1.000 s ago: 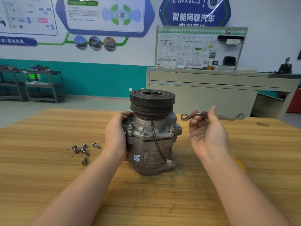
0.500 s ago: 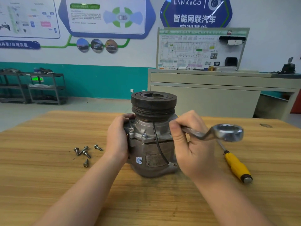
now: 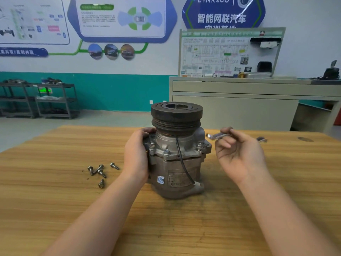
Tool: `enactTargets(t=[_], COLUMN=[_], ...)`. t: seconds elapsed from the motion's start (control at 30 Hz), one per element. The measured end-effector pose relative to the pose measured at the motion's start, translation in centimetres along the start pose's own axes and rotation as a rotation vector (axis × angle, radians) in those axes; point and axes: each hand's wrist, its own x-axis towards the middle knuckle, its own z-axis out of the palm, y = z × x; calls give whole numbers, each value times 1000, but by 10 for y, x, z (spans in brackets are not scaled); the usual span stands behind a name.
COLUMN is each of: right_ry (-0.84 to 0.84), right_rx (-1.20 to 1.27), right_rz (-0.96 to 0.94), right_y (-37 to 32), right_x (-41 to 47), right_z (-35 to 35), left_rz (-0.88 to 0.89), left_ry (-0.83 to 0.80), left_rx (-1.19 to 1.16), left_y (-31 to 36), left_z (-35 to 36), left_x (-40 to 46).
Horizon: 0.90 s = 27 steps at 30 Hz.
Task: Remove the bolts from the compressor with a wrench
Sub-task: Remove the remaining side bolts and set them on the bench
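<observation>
A grey metal compressor (image 3: 175, 163) with a black pulley on top stands upright on the wooden table (image 3: 55, 200). Several bolts (image 3: 166, 152) sit in its flange. My left hand (image 3: 135, 156) grips the compressor's left side. To the right of the compressor, my right hand (image 3: 239, 154) is raised palm up. Its fingers pinch a blurred silver wrench (image 3: 217, 136), which is held level and apart from the compressor. Several loose bolts (image 3: 99, 171) lie on the table to the left.
Beyond the table stands a beige workbench (image 3: 239, 108) with a wiring display board (image 3: 230, 52). Dark shelving carts (image 3: 46, 100) line the teal wall at the far left. A dark knot (image 3: 305, 139) marks the table's far right.
My right hand has swung the wrench away from the compressor's right flange, up and to the right, and turned palm up. The yellow-handled screwdriver is now hidden. My left hand kept its grip.
</observation>
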Motion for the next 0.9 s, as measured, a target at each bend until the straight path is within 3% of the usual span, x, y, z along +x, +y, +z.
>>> enactTargets(t=[0.07, 0.17, 0.23, 0.3, 0.43, 0.6, 0.9], right_ry=[-61, -258, -366, -411, -362, -464, -434], right_rx=[-206, -705, -1060, -1221, -1287, -1275, -1140], right_rz=[-104, -334, -396, -395, -410, -362, -320], right_y=[-5, -7, -5, -1, 5, 5, 7], right_x=[1, 0, -3, -5, -6, -10, -4], right_z=[-3, -8, -12, -16, -16, -15, -16], left_rz=[1, 5, 3, 5, 1, 20, 19], left_ry=[-5, -4, -8, -22, -25, -28, -24], left_rx=[1, 1, 0, 5, 3, 7, -4], left_y=[0, -1, -2, -2, -3, -3, -3], left_z=[0, 0, -1, -1, -2, -3, -2], left_x=[0, 0, 1, 2, 2, 3, 2])
